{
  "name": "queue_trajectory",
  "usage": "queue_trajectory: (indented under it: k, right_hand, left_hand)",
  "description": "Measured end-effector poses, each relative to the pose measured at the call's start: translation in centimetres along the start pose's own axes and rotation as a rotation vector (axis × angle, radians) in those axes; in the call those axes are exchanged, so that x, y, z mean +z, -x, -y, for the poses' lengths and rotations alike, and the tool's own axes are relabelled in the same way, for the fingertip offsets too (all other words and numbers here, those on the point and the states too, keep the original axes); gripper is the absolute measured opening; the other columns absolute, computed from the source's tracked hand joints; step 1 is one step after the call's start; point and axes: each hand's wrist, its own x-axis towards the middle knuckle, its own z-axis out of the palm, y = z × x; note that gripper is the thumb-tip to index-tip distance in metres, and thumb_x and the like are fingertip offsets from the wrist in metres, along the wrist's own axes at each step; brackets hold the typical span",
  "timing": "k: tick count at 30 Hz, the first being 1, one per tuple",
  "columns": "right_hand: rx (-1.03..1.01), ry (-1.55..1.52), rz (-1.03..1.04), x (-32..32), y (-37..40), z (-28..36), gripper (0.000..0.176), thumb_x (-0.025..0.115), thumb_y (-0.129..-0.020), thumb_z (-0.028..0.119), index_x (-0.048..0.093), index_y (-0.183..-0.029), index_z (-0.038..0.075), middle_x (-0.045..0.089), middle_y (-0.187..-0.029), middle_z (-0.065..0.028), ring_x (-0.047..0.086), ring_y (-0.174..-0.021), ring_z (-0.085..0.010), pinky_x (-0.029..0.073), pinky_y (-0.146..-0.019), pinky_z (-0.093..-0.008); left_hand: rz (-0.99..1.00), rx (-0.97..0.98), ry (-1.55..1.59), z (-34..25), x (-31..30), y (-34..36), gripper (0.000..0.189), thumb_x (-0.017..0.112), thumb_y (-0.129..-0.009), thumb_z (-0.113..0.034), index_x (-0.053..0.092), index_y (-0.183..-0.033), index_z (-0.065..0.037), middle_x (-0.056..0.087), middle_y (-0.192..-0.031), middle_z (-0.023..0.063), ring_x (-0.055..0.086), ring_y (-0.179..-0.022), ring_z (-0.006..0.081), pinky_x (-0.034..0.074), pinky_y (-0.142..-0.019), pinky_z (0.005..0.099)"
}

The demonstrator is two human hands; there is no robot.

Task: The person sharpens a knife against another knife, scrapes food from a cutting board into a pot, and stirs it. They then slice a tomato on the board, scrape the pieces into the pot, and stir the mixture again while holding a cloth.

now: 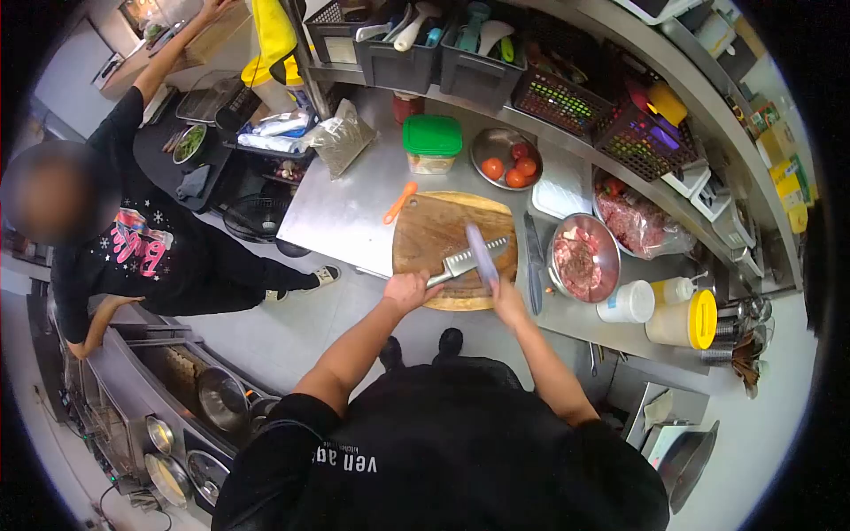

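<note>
My left hand (407, 290) is closed around the handle of a kitchen knife (476, 256), whose dimpled blade points right over the wooden cutting board (425, 230). My right hand (509, 305) is closed on the near end of a long, pale purple-grey strip (481, 252), smeared by motion; I cannot tell its kind. This strip crosses the knife blade in view. Along the board's right edge lies a second knife (533, 257). An orange-handled tool (401, 203) rests at the upper left of the board. Right of the second knife stands a metal bowl (611, 252) of raw meat (580, 265).
Behind the board are a green-lidded tub (432, 135) and a bowl of tomatoes (515, 179). Bagged meat (646, 226) and white tubs (630, 303) stand right. A shelf with utensil bins (398, 64) overhangs the counter. Another person (133, 221) stands left, one arm raised.
</note>
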Motion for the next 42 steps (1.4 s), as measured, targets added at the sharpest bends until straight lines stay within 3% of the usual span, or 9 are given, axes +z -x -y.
queue_trajectory:
  k: [4,11,16,21,27,33,35,39,42]
  right_hand:
    - [-0.012,0.213,-0.061,-3.7,-8.1,3.5,0.044,0.037,-0.098,0.039,0.059,-0.102,0.002,0.064,-0.092,-0.0282,0.061,-0.090,-0.0446,0.046,-0.079,-0.0541]
    - [-0.204,0.012,-0.385,-3.2,1.4,1.9,0.037,0.050,-0.094,0.027,0.052,-0.126,0.008,0.060,-0.096,-0.0249,0.059,-0.089,-0.0443,0.047,-0.076,-0.0518]
    - [-0.149,0.088,-0.337,-0.1,3.4,2.2,0.044,0.054,-0.090,0.018,0.049,-0.133,0.013,0.051,-0.097,-0.0213,0.053,-0.095,-0.0391,0.046,-0.082,-0.0468]
    - [-0.256,0.254,-0.415,4.8,0.3,0.2,0.047,0.051,-0.088,0.011,0.048,-0.136,0.012,0.050,-0.098,-0.0189,0.051,-0.095,-0.0362,0.043,-0.087,-0.0430]
    - [-0.089,0.152,-0.399,-0.6,2.8,-0.7,0.042,0.046,-0.088,0.007,0.051,-0.130,0.004,0.051,-0.099,-0.0186,0.052,-0.097,-0.0328,0.045,-0.086,-0.0411]
    - [0.052,0.441,-0.515,-2.4,3.7,-11.0,0.039,0.051,-0.080,0.006,0.054,-0.116,-0.009,0.058,-0.095,-0.0181,0.057,-0.095,-0.0320,0.048,-0.083,-0.0403]
    - [-0.195,0.544,-0.670,-1.6,2.8,-11.5,0.035,0.051,-0.080,0.005,0.056,-0.113,-0.006,0.060,-0.096,-0.0163,0.058,-0.095,-0.0296,0.047,-0.085,-0.0382]
    - [-0.135,0.241,-0.354,-1.7,2.4,-9.5,0.025,0.052,-0.079,0.006,0.061,-0.101,-0.002,0.061,-0.100,-0.0143,0.058,-0.098,-0.0272,0.047,-0.086,-0.0389]
    - [-0.118,0.271,-0.407,-2.6,4.0,-8.4,0.018,0.054,-0.077,0.008,0.063,-0.092,0.003,0.060,-0.092,-0.0118,0.057,-0.093,-0.0262,0.048,-0.081,-0.0371]
  left_hand:
    - [0.001,-0.015,0.000,0.3,-1.2,1.0,0.052,0.054,-0.085,-0.057,0.060,-0.090,-0.006,0.067,-0.075,0.0174,0.067,-0.070,0.0338,0.054,-0.061,0.0444]
    - [-0.248,-0.202,0.071,10.4,-3.0,8.1,0.045,0.064,-0.083,-0.046,0.062,-0.098,-0.004,0.066,-0.076,0.0221,0.065,-0.070,0.0393,0.052,-0.063,0.0477]
    - [-0.347,-0.348,0.002,17.9,-3.1,7.4,0.052,0.057,-0.085,-0.052,0.057,-0.088,0.000,0.064,-0.076,0.0258,0.063,-0.074,0.0432,0.049,-0.065,0.0522]
    - [-0.372,-0.302,-0.034,19.7,-3.4,3.8,0.049,0.055,-0.088,-0.048,0.058,-0.091,0.001,0.062,-0.089,0.0234,0.062,-0.082,0.0419,0.049,-0.070,0.0507]
    - [-0.318,-0.346,-0.190,17.8,-4.2,1.8,0.041,0.066,-0.084,-0.036,0.054,-0.098,0.001,0.051,-0.100,0.0217,0.057,-0.091,0.0423,0.049,-0.074,0.0504]
    - [-0.614,-0.119,-0.166,8.8,-4.4,-0.3,0.046,0.062,-0.088,-0.028,0.050,-0.120,0.002,0.046,-0.122,0.0265,0.046,-0.112,0.0431,0.039,-0.094,0.0513]
    - [-0.653,0.077,-0.028,2.7,-4.3,-1.8,0.047,0.064,-0.087,-0.023,0.048,-0.123,0.003,0.042,-0.126,0.0262,0.042,-0.116,0.0422,0.034,-0.099,0.0503]
    - [-0.592,0.347,0.120,-10.1,-4.1,-3.7,0.052,0.066,-0.085,-0.015,0.043,-0.129,0.002,0.037,-0.131,0.0251,0.037,-0.123,0.0412,0.032,-0.103,0.0486]
    - [-0.544,0.551,0.360,-16.6,-2.7,-4.4,0.057,0.069,-0.081,-0.009,0.042,-0.130,0.002,0.036,-0.133,0.0262,0.037,-0.124,0.0412,0.032,-0.103,0.0487]
